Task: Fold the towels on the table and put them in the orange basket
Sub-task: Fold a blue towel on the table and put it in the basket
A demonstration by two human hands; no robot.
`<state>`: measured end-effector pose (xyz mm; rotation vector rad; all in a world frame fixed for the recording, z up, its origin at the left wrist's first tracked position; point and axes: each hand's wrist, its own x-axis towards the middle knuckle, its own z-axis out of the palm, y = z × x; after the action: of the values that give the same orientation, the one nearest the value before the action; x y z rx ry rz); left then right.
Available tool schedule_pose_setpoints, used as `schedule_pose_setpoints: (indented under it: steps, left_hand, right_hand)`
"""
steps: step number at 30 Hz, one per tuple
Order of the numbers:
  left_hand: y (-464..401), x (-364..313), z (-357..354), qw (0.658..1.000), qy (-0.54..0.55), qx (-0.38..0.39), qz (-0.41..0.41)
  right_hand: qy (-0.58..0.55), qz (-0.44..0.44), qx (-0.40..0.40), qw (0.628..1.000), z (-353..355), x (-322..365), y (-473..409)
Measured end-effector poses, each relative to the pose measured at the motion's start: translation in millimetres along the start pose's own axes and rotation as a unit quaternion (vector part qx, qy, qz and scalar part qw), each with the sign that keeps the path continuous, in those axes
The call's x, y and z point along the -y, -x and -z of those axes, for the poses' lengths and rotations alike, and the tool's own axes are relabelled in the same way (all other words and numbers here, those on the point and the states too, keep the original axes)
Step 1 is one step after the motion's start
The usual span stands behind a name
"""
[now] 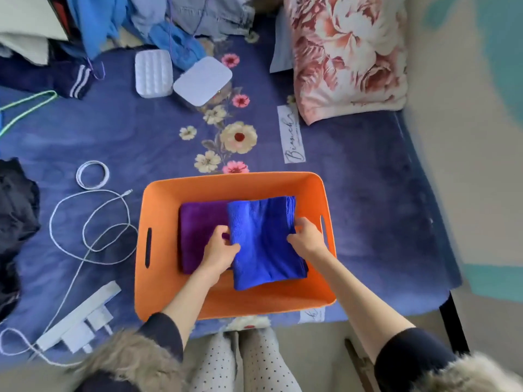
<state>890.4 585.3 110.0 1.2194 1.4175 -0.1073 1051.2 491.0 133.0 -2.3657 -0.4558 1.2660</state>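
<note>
An orange basket point(158, 199) with slot handles stands on the blue floral cover, right in front of me. Inside it lies a folded purple towel point(198, 224) on the left. A folded blue towel point(266, 239) lies partly over the purple one, toward the right side of the basket. My left hand point(219, 250) grips the blue towel's left edge, fingers curled round it. My right hand point(307, 239) holds its right edge near the basket's right wall.
White cables point(93, 222) and a power strip with plugs point(82, 321) lie left of the basket. Two white boxes point(154, 72) sit further back, with piled clothes point(107, 21) behind them. A floral pillow point(348, 52) is at the back right; dark clothing point(17, 210) at the left edge.
</note>
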Motion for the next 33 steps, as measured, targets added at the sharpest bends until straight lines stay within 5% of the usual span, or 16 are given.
schedule_pose_setpoints:
  steps: [14, 23, 26, 28, 30, 33]
  left_hand:
    - [-74.6, 13.0, -29.9, 0.998, -0.030, 0.047, 0.017]
    - [-83.3, 21.4, -38.9, 0.981, -0.154, 0.012, -0.114]
    - [-73.8, 31.9, -36.0, 0.889, -0.352, -0.065, -0.287]
    - [-77.1, 35.6, -38.1, 0.800, -0.483, -0.018, -0.356]
    - [-90.6, 38.2, -42.5, 0.733, -0.580, 0.033, -0.354]
    - [-116.0, 43.0, -46.6, 0.696, -0.637, 0.036, -0.329]
  right_hand:
    - [0.075, -0.023, -0.051, 0.996, -27.0, -14.1, -51.5]
    - [0.165, 0.042, -0.131, 0.977, -46.0, -25.0, -47.0]
    - [0.363, 0.143, -0.078, 0.917, -56.0, -37.8, -48.4]
    - [0.480, 0.155, -0.040, 0.862, -55.6, -43.5, -63.5]
    - [0.550, 0.141, -0.019, 0.823, -50.4, -45.3, -81.9]
    - [0.587, 0.124, 0.014, 0.800, -47.1, -49.7, -102.2]
